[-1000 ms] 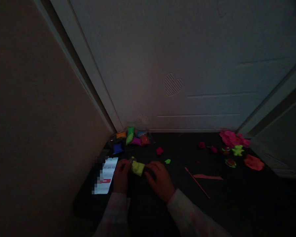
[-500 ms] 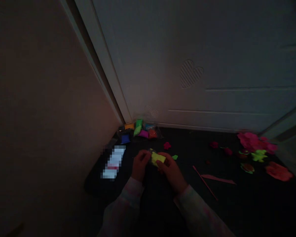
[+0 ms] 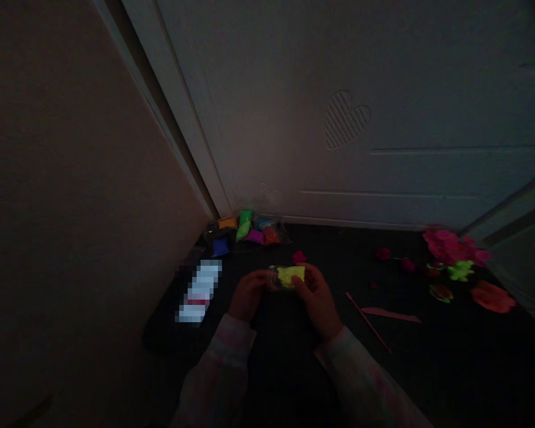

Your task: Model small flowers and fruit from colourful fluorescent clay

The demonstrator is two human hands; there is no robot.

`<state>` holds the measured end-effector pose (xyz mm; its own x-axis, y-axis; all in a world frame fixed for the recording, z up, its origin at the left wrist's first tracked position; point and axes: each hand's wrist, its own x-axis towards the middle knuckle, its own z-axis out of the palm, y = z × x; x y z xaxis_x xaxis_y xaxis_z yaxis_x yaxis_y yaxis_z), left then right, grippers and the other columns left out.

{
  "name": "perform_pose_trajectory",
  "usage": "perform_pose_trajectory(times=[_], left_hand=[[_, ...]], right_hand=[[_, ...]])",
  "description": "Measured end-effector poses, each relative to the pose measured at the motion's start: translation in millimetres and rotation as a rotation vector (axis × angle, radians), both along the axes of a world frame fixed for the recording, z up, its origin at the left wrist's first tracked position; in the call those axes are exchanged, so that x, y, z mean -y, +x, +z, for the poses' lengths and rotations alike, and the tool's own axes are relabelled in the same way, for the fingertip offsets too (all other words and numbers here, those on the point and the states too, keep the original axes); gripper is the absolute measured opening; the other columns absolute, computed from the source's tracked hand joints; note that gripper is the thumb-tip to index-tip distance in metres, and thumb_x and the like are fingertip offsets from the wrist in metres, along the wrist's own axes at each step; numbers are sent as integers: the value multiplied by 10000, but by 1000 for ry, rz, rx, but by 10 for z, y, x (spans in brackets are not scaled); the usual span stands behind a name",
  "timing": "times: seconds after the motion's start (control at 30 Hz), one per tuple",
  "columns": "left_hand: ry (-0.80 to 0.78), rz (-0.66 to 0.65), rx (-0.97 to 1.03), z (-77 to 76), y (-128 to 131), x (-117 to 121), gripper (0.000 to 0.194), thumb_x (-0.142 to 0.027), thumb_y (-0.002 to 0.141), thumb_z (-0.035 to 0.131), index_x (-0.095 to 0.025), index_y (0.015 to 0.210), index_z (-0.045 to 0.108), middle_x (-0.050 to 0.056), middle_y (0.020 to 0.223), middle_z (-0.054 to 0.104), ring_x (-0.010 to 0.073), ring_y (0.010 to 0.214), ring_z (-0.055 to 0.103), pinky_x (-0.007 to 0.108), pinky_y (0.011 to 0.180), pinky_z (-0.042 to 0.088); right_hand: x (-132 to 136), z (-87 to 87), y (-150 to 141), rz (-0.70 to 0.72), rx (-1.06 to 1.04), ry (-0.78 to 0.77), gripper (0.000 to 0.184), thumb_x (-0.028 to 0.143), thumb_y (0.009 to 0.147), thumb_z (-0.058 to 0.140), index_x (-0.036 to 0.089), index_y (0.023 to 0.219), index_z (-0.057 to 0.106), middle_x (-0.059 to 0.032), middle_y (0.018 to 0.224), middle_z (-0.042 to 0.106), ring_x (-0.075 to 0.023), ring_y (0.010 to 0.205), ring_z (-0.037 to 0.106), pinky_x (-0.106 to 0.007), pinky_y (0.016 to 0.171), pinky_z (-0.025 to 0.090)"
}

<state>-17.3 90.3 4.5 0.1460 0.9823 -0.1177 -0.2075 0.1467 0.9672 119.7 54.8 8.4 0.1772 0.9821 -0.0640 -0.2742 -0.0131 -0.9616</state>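
Whitish panelled door (image 3: 258, 119), dimly lit, fills bg at 12; tan wall (image 3: 80, 208) at 9 to 10. Dark tbl (image 3: 289, 362) below. All o'clocks taken from the yellow pkt (image 3: 289, 277), approx mid-tbl, btwn the hands. Pale patterned sleeves (image 3: 216, 380) come in from 7 and 5.

L hand (image 3: 247, 297) at 8: fingers bent in, closed on pkt's clear end; exact grip too dark to tell. R hand (image 3: 321, 306) at 4: part-curled, thumb on pkt's near face, fingers behind, i.e. pkt pinched. So both hands on the same pkt.

Coloured pkts (image 3: 255, 236), clear-wrapped, bunched at 10 to 11, near door: orange, green, blue, purple etc. Lit phone-like slab (image 3: 200, 291) at 9, pixelated. Pink flower cluster (image 3: 448, 245) btwn 2 & 3, well apart. Orange-red flat pc (image 3: 493, 297) at 3, further out. Yellow-green figure (image 3: 460, 271) also 3, just beside cluster.

Pink blade-like tool (image 3: 392, 315) btwn 3 & 4; thin pink rod (image 3: 369, 323) at 4, by blade's tip, can't tell if touching. Dk red bud (image 3: 406, 265) btwn 2 & 3. Small pink flower (image 3: 299, 257) at 1, just beyond pkt.
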Motion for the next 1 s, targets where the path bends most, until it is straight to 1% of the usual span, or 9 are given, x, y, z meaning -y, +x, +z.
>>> perform_pose_trajectory(times=[0.17, 0.33, 0.53, 0.6, 0.67, 0.7, 0.8, 0.87, 1.0], left_hand=[[-47, -25, -53, 8, 21, 19, 253, -226, 576, 637, -137, 811, 676, 37, 598, 649, 111, 518, 531, 241, 534, 407], [-72, 22, -75, 28, 18, 27, 306, -235, 540, 670, -147, 833, 673, 39, 665, 666, 98, 496, 515, 215, 466, 375], [-95, 32, -64, 0, 30, 25, 322, -171, 480, 698, -157, 801, 679, -10, 502, 613, 69, 417, 448, 196, 425, 341], [-94, 45, -48, -24, 21, 13, 320, -186, 476, 706, -140, 791, 676, 5, 522, 619, 81, 438, 475, 202, 436, 355], [-85, 86, -22, -42, -16, -17, 341, -234, 491, 706, -131, 813, 663, 33, 618, 645, 103, 502, 522, 218, 472, 390], [-74, 122, -7, -48, -47, -41, 354, -270, 513, 695, -136, 838, 651, 42, 681, 653, 113, 550, 544, 228, 506, 412], [-23, 263, 24, -60, -167, -134, 350, -365, 616, 615, -175, 910, 611, 39, 844, 638, 123, 716, 572, 245, 633, 445], [6, 334, 13, -68, -240, -189, 311, -372, 665, 571, -177, 905, 602, 37, 856, 624, 118, 746, 567, 245, 670, 445], [21, 402, -53, -100, -293, -226, 294, -384, 745, 489, -142, 887, 579, 14, 738, 600, 105, 657, 553, 279, 648, 454]], right_hand=[[-1, -16, 1, -39, 28, 4, 323, 362, 700, 552, 212, 972, 466, -28, 897, 581, -158, 810, 559, -303, 727, 446], [12, -9, 3, 7, 107, 5, 317, 351, 698, 565, 204, 974, 512, -15, 864, 593, -156, 796, 554, -282, 698, 444], [26, -36, -14, 71, 143, 12, 331, 344, 718, 544, 207, 1018, 508, -8, 876, 607, -146, 806, 561, -266, 702, 445], [32, -29, -22, 86, 162, 19, 362, 349, 724, 538, 204, 1053, 495, -10, 865, 605, -143, 798, 563, -263, 695, 447], [30, -2, 11, 83, 267, 57, 383, 359, 747, 508, 199, 1094, 487, -20, 872, 600, -144, 804, 561, -263, 692, 448], [23, 16, 52, 47, 379, 89, 367, 360, 771, 469, 198, 1100, 490, -28, 892, 598, -144, 823, 557, -264, 703, 445], [-9, 56, 267, -173, 788, 144, 325, 309, 835, 324, 179, 1057, 521, -65, 975, 579, -153, 910, 527, -290, 784, 417], [-30, 48, 426, -261, 941, 112, 315, 260, 829, 303, 155, 999, 546, -92, 962, 572, -174, 915, 516, -326, 811, 395], [-54, -57, 531, -157, 1082, 60, 239, 259, 748, 456, 159, 913, 597, -97, 898, 576, -216, 860, 529, -359, 793, 388]])
